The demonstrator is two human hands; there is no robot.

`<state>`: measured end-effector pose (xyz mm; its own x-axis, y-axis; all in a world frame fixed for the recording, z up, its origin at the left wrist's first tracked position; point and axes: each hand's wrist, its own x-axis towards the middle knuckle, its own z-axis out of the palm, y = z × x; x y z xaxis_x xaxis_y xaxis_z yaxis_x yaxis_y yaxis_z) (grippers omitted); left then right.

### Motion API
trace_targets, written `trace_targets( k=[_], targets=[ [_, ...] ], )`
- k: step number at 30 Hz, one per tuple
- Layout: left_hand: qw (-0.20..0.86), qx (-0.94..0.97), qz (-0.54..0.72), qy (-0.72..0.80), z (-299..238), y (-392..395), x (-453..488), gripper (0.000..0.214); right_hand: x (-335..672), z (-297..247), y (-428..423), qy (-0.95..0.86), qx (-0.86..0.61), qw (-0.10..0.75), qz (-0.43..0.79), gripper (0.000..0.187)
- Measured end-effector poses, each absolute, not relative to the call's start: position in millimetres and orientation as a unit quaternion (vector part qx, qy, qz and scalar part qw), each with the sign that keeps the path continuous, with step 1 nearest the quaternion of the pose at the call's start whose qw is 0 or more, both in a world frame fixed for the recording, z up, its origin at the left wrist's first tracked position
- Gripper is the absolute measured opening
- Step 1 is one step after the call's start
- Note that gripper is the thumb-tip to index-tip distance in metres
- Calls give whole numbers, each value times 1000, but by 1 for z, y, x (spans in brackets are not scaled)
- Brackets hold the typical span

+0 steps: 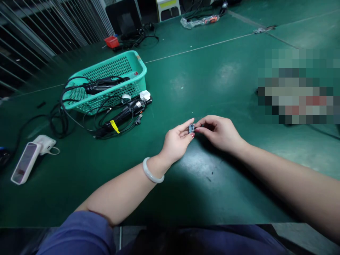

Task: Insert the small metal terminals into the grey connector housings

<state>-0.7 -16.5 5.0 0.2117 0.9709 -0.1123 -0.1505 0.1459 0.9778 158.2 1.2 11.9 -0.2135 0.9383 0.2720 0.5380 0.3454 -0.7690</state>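
Above the green tabletop [186, 198], my left hand [174, 143] pinches a small grey-blue component [191, 128] between thumb and fingertips. Fine dark and light ridges show on its face, but it is too small to tell its exact kind. My right hand [224, 134] comes in from the right, thumb and forefinger pressed together at the component's right edge. Whatever sits between those right fingertips is hidden. On the table below my hands lie a few tiny dark bits [212, 173].
Left of my hands stands a turquoise basket [106, 63] with black handheld devices and cables. Another black device [124, 115] lies before it. A white-cased phone [25, 163] rests far left. Behind are a red bin [111, 41] and a plastic bag [196, 22]. A pixelated area [297, 95] covers the right.
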Motion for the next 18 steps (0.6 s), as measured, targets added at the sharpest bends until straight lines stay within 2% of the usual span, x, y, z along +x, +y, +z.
trace_targets(
  k=[8, 18],
  targets=[
    [593, 509, 447, 435, 6, -17, -2, 47, 157, 18, -3, -727, -520, 375, 247, 10],
    [573, 524, 443, 448, 8, -17, -2, 45, 157, 17, 1, -624, -514, 367, 460, 18]
  ],
)
